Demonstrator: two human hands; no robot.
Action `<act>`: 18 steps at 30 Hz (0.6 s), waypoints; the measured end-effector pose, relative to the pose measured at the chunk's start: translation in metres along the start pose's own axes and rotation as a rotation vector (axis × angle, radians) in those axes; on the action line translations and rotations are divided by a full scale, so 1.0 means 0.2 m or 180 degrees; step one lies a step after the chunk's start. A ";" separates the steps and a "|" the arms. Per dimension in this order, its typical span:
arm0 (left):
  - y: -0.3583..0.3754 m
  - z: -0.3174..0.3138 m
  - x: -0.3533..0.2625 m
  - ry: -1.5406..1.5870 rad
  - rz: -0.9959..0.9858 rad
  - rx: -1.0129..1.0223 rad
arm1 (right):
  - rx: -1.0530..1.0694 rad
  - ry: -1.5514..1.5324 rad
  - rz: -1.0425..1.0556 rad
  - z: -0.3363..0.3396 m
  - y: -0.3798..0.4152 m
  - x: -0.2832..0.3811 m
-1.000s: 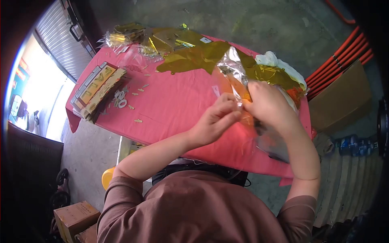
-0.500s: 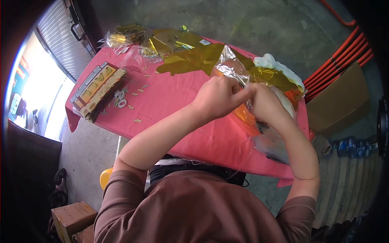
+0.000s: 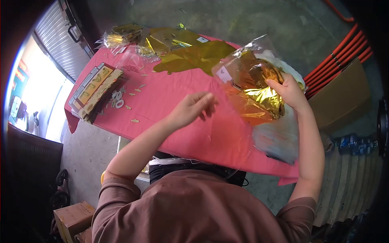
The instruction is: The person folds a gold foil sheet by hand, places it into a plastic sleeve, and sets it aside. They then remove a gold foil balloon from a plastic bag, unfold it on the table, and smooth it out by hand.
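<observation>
Gold foil (image 3: 269, 95): was held above the right end of the table (image 3: 174, 91), toward the far right corner, gripped between thumb and fingers of the right hand (image 3: 289, 92). Overlapped a clear bag (image 3: 245, 56) with a white label (image 3: 224, 74); could not tell whether inside or behind it. Saw the left hand (image 3: 192, 109) loosely curled above the table's middle, nothing visible in its grasp.

Seemed apt to sag or slip, being thin, slick and supported by one hand only. Looked liable to crease or tear under a hard pull against clinging plastic. Also risked snagging the yellow film (image 3: 194, 58) along the far edge, or dragging the pale plastic bag (image 3: 275, 139) off the right edge, through lying so near.
</observation>
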State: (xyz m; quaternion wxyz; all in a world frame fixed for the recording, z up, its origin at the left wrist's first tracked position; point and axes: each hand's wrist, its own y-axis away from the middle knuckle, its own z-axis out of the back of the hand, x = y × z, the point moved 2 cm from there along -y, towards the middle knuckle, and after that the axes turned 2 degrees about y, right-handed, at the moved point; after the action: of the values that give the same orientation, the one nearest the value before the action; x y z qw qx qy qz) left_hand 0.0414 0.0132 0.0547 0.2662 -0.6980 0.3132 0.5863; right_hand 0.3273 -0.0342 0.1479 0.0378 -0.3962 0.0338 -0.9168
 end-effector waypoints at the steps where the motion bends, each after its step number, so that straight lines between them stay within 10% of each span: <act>1: -0.04 0.01 0.05 -0.0006 -0.0002 -0.0006 | -0.0063 -0.0514 0.0197 -0.01 0.03 0.08; 3: -0.13 0.04 0.11 -0.0226 -0.0988 -0.1473 | -0.0173 -0.1024 0.0169 -0.02 0.05 0.06; 18: -0.17 0.28 0.04 -0.0614 -0.1162 -0.1940 | -0.0418 -0.2489 0.0042 -0.17 0.13 -0.27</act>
State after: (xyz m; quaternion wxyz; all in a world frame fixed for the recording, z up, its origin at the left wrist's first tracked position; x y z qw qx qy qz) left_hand 0.0311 0.0765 0.0382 0.1746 -0.7312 -0.0321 0.6586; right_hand 0.3411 -0.0539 0.0837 0.0283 -0.7167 0.0779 -0.6924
